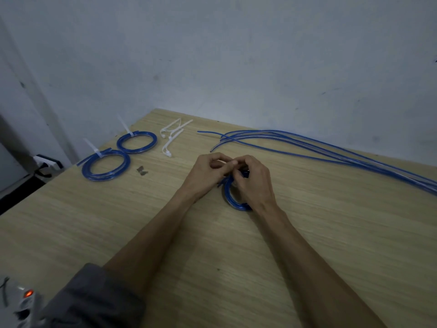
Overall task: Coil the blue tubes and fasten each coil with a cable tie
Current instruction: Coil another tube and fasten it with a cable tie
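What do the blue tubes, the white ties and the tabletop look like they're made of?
Long loose blue tubes: probably flexible, translucent plastic, since they bend freely and show pale glints. Loose white cable ties: likely nylon-type plastic, thin, pale and slightly see-through. Pale wood-grain tabletop: streaky grain with a matte look suggests laminate or veneer; which one is unclear.

3 blue coils, approx 5 loose tubes, several spare ties.

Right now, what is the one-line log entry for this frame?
stage: tying third coil | hands: left and right both gripping it | done: two tied coils | waiting: loose tubes, spare ties
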Tool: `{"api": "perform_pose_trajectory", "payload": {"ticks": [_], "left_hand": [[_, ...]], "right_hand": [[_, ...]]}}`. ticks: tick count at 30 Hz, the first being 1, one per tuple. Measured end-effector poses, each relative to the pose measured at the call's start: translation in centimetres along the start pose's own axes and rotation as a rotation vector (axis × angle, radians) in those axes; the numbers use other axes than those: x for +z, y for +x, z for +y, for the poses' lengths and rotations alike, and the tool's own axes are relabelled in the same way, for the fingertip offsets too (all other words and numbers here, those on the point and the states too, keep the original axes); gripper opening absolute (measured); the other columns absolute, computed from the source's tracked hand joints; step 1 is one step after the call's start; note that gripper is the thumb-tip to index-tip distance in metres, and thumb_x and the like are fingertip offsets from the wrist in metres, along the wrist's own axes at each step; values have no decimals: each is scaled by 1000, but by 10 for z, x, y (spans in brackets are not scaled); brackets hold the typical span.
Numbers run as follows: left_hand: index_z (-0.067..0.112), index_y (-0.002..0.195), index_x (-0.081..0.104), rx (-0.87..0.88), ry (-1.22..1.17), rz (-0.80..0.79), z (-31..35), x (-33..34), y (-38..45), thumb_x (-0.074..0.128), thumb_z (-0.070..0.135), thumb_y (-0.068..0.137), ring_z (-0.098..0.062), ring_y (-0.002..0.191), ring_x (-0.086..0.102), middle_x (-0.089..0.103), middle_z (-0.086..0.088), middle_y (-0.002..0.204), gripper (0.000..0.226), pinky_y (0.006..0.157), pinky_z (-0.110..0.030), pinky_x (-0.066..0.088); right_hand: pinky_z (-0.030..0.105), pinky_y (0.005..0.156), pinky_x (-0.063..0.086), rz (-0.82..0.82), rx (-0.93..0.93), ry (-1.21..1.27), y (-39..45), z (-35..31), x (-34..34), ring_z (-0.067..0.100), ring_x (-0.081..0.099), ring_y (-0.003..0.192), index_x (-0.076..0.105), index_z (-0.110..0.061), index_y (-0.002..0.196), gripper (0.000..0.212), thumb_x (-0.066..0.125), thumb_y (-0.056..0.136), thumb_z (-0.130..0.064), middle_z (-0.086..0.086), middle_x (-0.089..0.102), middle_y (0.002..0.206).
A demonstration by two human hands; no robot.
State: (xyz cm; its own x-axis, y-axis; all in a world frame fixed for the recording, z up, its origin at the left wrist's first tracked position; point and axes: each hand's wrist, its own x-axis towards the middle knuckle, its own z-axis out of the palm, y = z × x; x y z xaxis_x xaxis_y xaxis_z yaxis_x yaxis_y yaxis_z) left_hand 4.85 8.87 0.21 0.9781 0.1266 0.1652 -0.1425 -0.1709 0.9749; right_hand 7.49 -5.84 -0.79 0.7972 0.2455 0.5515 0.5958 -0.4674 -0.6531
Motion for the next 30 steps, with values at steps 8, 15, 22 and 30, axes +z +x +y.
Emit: {"api": "perform_pose_trajectory", "payload": {"ticks": [8,15,22,30], "left_hand": [[13,85,69,254,433,134,-2,6,2,63,13,94,-9,80,69,72,5,83,11,78,-40,57],[12,85,64,306,561,250,-3,10,3,62,18,95,-11,87,56,52,6,94,12,80,-43,51],[5,91,64,220,401,423,9,3,7,62,14,97,-9,85,53,57,-7,99,11,73,-7,40],[12,94,64,148,77,482,14,-7,12,59,22,99,-17,94,65,64,-8,102,13,70,-27,58]], "right_hand": [[37,79,55,-35,83,-14,2,0,2,16,66,82,71,-11,97,11,70,88,-17,3,71,88],[39,74,51,-44,57,-29,3,3,4,15,59,79,67,-13,88,8,71,88,-21,1,65,85],[45,72,51,-82,92,-9,1,-3,3,14,56,78,60,-21,80,10,69,83,-20,-3,59,85],[41,76,52,-138,119,-73,1,-3,1,13,57,82,58,-23,84,12,67,89,-29,-6,60,90]]}}
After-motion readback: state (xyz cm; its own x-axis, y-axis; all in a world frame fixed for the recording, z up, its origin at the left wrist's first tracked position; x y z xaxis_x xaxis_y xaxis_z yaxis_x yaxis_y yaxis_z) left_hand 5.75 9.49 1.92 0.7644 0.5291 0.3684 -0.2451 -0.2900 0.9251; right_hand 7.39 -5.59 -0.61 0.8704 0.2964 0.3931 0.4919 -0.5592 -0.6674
